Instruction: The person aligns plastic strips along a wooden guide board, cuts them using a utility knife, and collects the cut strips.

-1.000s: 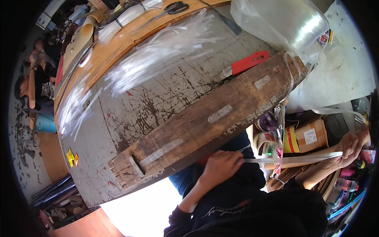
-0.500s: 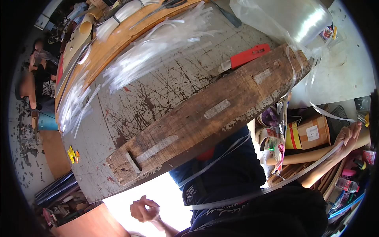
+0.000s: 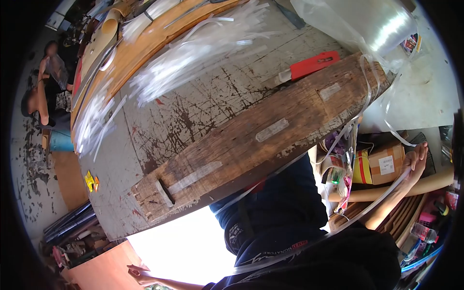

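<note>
My right hand (image 3: 418, 157) is raised at the right, fingers closed on a translucent plastic strip (image 3: 372, 212). The strip runs down from it across the front of my dark shirt. Out at the lower left, my left hand (image 3: 138, 274) has its fingers drawn together. Whatever they hold is lost against the bright floor. Another stretch of strip (image 3: 237, 199) passes below the table edge near my lap. A worn wooden board (image 3: 232, 140) lies along the near table edge, with a small upright blade-like piece (image 3: 165, 194) at its left end. Loose strips loop over the board's right end.
Piles of cut translucent strips (image 3: 193, 58) lie on the scratched table (image 3: 183, 113). A red-handled cutter (image 3: 314, 65) sits behind the board, beside a large clear plastic roll (image 3: 382, 24). Cardboard boxes (image 3: 386, 164) and a long tube (image 3: 386, 193) are at the right. Two people sit far left.
My left hand has moved left and down, away from my body. My right hand has shifted slightly left and up, still with the strip. The view has tilted a little.
</note>
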Tool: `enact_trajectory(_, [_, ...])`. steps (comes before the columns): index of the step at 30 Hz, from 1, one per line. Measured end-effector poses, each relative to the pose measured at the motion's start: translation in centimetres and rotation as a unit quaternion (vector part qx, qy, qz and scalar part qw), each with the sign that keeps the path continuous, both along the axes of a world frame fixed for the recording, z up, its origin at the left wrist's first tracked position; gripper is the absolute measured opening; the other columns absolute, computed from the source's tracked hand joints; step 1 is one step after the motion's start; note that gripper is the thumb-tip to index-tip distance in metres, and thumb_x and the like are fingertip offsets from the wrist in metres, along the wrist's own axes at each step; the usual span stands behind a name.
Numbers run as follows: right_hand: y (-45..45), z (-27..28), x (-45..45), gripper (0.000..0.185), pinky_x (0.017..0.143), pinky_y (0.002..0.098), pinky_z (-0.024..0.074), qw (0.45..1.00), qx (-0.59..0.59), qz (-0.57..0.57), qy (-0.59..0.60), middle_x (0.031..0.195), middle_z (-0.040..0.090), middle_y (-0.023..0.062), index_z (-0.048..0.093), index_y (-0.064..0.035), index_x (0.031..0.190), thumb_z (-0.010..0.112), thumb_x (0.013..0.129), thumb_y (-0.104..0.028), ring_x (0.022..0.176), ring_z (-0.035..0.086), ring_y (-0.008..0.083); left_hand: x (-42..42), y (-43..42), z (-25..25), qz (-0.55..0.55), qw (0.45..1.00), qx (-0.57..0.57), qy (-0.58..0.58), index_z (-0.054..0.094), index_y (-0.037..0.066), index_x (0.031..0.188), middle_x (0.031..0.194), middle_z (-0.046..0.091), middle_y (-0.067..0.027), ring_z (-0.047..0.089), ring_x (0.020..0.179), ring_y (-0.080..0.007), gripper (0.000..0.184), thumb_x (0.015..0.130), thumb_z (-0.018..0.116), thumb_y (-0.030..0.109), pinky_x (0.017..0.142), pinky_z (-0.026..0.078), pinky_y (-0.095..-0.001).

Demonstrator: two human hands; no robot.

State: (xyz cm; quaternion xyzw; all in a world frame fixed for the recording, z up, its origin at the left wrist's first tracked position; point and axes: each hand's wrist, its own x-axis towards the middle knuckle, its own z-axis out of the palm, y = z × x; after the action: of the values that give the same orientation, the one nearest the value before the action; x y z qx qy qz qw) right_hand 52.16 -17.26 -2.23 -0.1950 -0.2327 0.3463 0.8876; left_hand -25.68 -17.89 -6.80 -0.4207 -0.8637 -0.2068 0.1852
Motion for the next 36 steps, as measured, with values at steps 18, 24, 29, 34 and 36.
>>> enact_trajectory(18, [6.3,-0.6,-8.3,0.027,0.031,0.0237,0.0406,0.347,-0.793,0.09,-0.493,0.052,0.057,0.0104,0.054,0.0047,0.07,0.056,0.082,-0.02,0.043,0.059,0.0181,-4.2,-4.0,-1.0,0.047,0.98,-0.132,-0.14,0.053,0.001,0.101,0.079,0.062,-0.0142,0.057,0.063,-0.0242,0.034,0.076,0.062,0.023,0.055,0.046,-0.0326])
enact_trajectory(24, [8.9,-5.7,-15.6,0.023,0.059,0.0423,0.0438,0.435,-0.558,0.124,-0.695,0.069,0.058,0.0205,0.054,0.0026,0.072,0.061,0.074,-0.019,0.069,0.058,0.0357,-5.9,-5.6,0.4,0.011,0.957,-0.205,-0.204,0.053,0.002,0.105,0.082,0.062,-0.0149,0.058,0.066,-0.025,0.039,0.075,0.064,0.024,0.058,0.047,-0.0331])
enact_trajectory(29, [12.1,-9.4,-21.6,0.014,0.071,0.0416,0.0439,0.483,-0.301,0.177,-0.803,0.088,0.056,0.02,0.052,0.0006,0.088,0.05,0.078,-0.008,0.084,0.055,0.0354,-3.6,-2.1,0.1,-0.021,0.866,-0.42,-0.271,0.052,0.002,0.109,0.084,0.062,-0.0155,0.06,0.069,-0.0257,0.043,0.075,0.065,0.024,0.06,0.049,-0.0335])
enact_trajectory(34, [14.3,-15.7,-24.4,0.025,0.086,0.0426,0.0379,0.553,-0.286,0.06,-0.78,0.101,0.055,0.0184,0.053,-0.0015,0.101,0.049,0.078,-0.01,0.099,0.05,0.0334,9.7,5.9,-3.1,-0.16,0.853,-0.385,-0.313,0.041,0.015,0.123,0.103,0.056,-0.0165,0.056,0.096,-0.0277,0.054,0.075,0.066,0.023,0.078,0.047,-0.0387])
enact_trajectory(36, [14.8,-14.5,-25.3,0.032,0.093,0.0427,0.0317,0.574,-0.323,0.05,-0.751,0.108,0.053,0.018,0.052,-0.0029,0.109,0.047,0.078,-0.01,0.106,0.046,0.0325,15.4,8.8,-3.3,-0.272,0.862,-0.333,-0.269,0.048,0.006,0.114,0.1,0.057,-0.0186,0.056,0.092,-0.0318,0.044,0.078,0.062,0.026,0.075,0.046,-0.04])
